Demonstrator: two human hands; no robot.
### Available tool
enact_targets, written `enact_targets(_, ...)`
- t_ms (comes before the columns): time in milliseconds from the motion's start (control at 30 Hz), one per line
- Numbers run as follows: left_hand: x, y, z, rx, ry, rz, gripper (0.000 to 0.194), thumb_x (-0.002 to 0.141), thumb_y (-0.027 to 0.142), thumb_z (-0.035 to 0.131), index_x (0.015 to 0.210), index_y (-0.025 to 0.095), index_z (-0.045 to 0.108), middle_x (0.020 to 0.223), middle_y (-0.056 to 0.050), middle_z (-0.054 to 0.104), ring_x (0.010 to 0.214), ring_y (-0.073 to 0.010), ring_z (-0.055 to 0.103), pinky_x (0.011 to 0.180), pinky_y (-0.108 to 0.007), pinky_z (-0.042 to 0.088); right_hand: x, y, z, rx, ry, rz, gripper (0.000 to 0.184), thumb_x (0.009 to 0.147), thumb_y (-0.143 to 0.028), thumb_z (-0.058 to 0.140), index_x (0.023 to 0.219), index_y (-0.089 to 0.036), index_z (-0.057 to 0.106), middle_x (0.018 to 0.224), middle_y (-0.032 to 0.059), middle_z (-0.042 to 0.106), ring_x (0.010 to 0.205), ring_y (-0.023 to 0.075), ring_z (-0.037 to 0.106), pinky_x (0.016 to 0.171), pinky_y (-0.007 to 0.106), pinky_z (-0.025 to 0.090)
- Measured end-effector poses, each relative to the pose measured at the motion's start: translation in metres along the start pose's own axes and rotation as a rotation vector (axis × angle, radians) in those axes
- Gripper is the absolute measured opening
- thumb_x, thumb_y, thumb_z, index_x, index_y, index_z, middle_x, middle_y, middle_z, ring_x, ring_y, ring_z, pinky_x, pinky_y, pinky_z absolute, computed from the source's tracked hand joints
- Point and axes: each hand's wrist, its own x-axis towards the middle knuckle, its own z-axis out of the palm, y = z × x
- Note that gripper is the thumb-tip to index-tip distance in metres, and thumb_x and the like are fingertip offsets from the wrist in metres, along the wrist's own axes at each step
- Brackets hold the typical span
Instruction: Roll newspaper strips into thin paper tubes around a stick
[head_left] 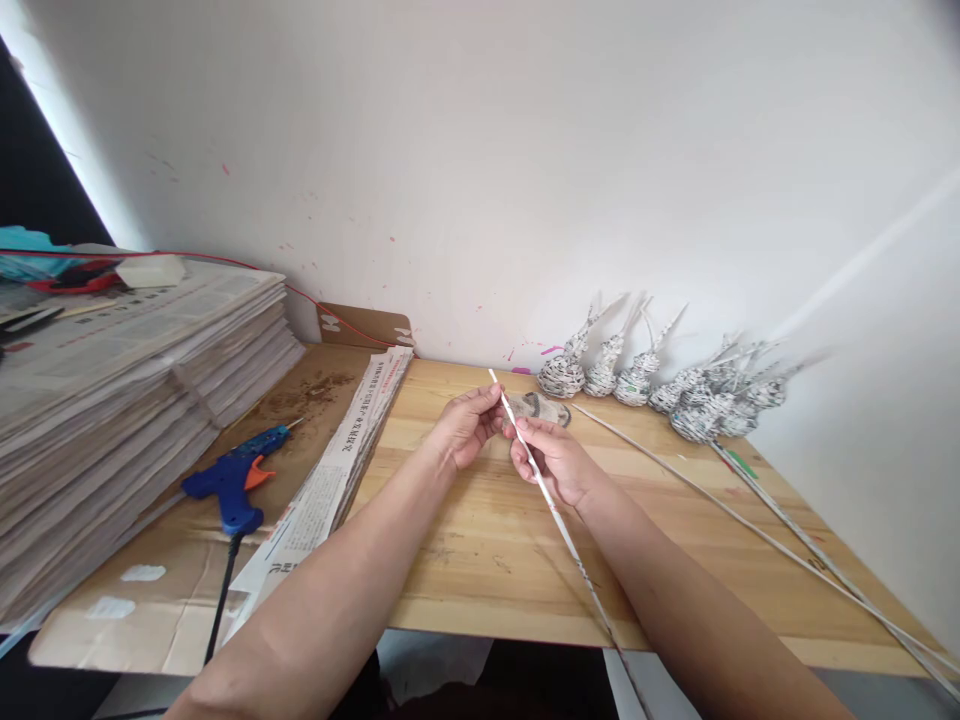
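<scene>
A long thin tube of rolled newspaper [559, 525] slants from between my hands down past the table's front edge. Near its upper tip, my left hand [471, 425] pinches it with thumb and fingers. Just below, my right hand [553, 455] is closed around the same tube. Behind my hands lies a flat, grey-beige patterned piece [547, 408], partly covered by them; its kind I cannot make out. To the right, another long paper tube [675, 470] rests on the wooden table [465, 560].
Several woven paper gourd shapes [561, 375] stand along the wall at the right. At left, a blue glue gun [236, 475] lies on cardboard [180, 590], beside cut newspaper strips [337, 460]. A tall newspaper stack [135, 400] rises at the far left.
</scene>
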Motion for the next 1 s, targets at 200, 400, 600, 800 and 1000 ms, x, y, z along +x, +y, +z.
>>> enact_targets(200,0.0007,-0.0008,0.0006,0.01,0.109,0.062,0.025,0.062,0.026,0.082,0.071,0.009,0.066,0.062,-0.001,0.06,0.05,-0.0051,0.051,0.049,-0.017,0.042,0.0013,0.0015,-0.0006,-0.022,0.027,0.024,0.03,0.079,-0.043,0.068,0.085,-0.015,0.062,0.054,-0.0014,0.057,0.041,0.0082,0.05,0.039,0.02,0.028)
enact_targets(400,-0.0002,-0.0001,0.002,-0.012,0.145,0.054,0.028,0.058,0.025,0.085,0.074,0.01,0.067,0.066,-0.001,0.061,0.054,-0.0042,0.052,0.048,-0.016,0.041,0.001,0.0013,0.0002,0.065,0.01,0.075,0.03,0.075,-0.043,0.071,0.081,-0.016,0.059,0.048,-0.0048,0.049,0.038,0.0078,0.045,0.038,0.019,0.025)
enact_targets(600,0.0013,-0.0011,-0.0001,0.008,0.155,0.101,0.028,0.059,0.027,0.084,0.072,0.012,0.065,0.063,0.001,0.06,0.054,-0.0051,0.052,0.049,-0.017,0.042,-0.0001,-0.0004,0.0013,-0.054,0.042,0.024,0.037,0.078,-0.051,0.066,0.087,-0.015,0.062,0.052,-0.0037,0.053,0.041,0.0075,0.046,0.042,0.02,0.032)
enact_targets(800,0.0023,-0.0017,-0.003,-0.003,0.097,0.059,0.028,0.062,0.025,0.083,0.081,0.01,0.069,0.066,-0.001,0.063,0.054,-0.0057,0.054,0.051,-0.017,0.045,-0.003,-0.0016,0.0029,-0.15,0.013,-0.032,0.035,0.082,-0.05,0.062,0.081,-0.015,0.061,0.05,-0.0047,0.049,0.039,0.0081,0.045,0.042,0.022,0.034)
enact_targets(1000,0.0017,0.0,-0.0032,-0.027,0.052,0.022,0.023,0.067,0.021,0.08,0.085,0.01,0.069,0.066,-0.002,0.063,0.054,-0.0061,0.055,0.05,-0.017,0.046,-0.0048,-0.0034,0.0034,-0.083,-0.051,-0.017,0.03,0.083,-0.046,0.061,0.077,-0.017,0.058,0.048,-0.0057,0.047,0.039,0.0076,0.043,0.041,0.021,0.032)
